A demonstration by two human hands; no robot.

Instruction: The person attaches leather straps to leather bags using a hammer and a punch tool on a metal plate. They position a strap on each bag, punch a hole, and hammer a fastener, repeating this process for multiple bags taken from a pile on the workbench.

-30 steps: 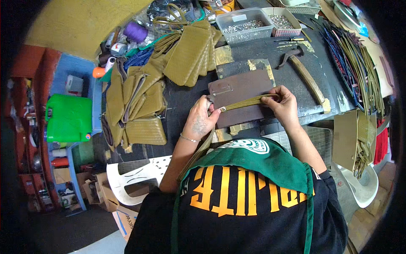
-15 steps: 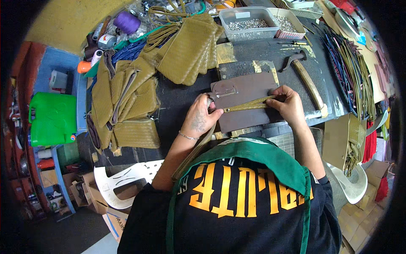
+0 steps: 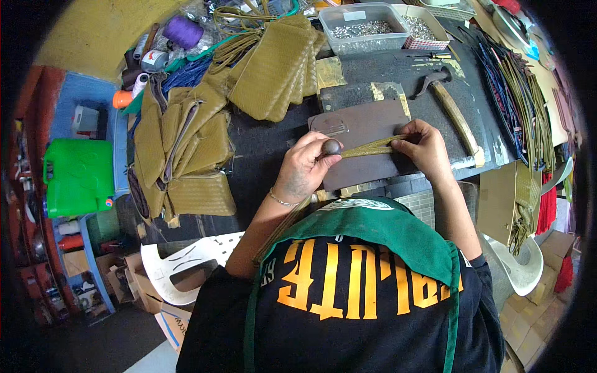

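Closed around an upright tool with a dark round top (image 3: 331, 147), seemingly a punch or setter, my left hand (image 3: 303, 166) is at the left end of an olive woven strap (image 3: 368, 148). The tool's lower end is hidden by the hand. My right hand (image 3: 425, 148) pinches the strap's other end between thumb and fingers. Under the strap lies a dark brown board (image 3: 373, 118), with a few small metal pieces near its upper left. More of the strap trails down past my left wrist.
A wooden-handled hammer (image 3: 453, 115) lies to the right. Behind are a clear bin (image 3: 360, 43) and a checked box (image 3: 429, 42) of small metal parts. Olive woven pouches (image 3: 270, 74) are piled at left; straps (image 3: 516, 105) hang at far right.
My left hand has turned up the dark round-topped tool, which now stands over the strap's left end where a metal snap showed before. The right hand keeps its pinch.
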